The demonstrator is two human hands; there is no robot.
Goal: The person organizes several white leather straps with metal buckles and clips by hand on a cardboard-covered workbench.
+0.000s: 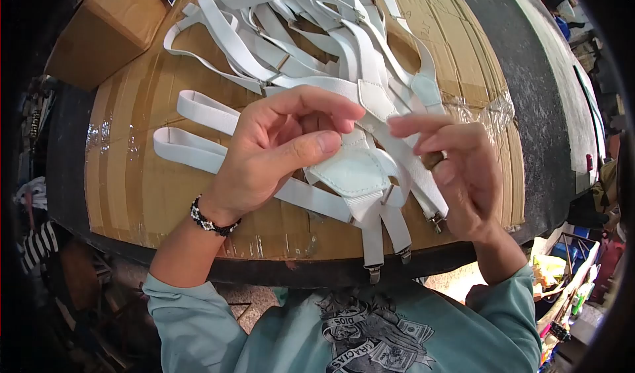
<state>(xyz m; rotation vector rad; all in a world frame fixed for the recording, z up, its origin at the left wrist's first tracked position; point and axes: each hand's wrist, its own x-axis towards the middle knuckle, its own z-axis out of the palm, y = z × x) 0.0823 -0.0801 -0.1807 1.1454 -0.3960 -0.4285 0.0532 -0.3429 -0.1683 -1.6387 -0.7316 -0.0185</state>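
My left hand [281, 138], with a dark beaded bracelet at its wrist, is over a pair of white suspenders [350, 171]. Its fingers curve loosely and its thumb stands apart from them, with nothing seen between. The suspenders' pale leather back patch lies just below the thumb, with elastic straps running out from it. My right hand [466, 171] is at the right of the patch, thumb and fingers pinched around a small brownish round piece [433, 160] whose kind I cannot tell. Metal clips [375, 274] end the straps near the table's front edge.
A tangled pile of white suspenders [284, 36] covers the far middle of the cardboard sheet [132, 194]. A cardboard box [109, 29] stands at the back left. The dark table edge [542, 141] shows on the right, with cluttered goods beyond it.
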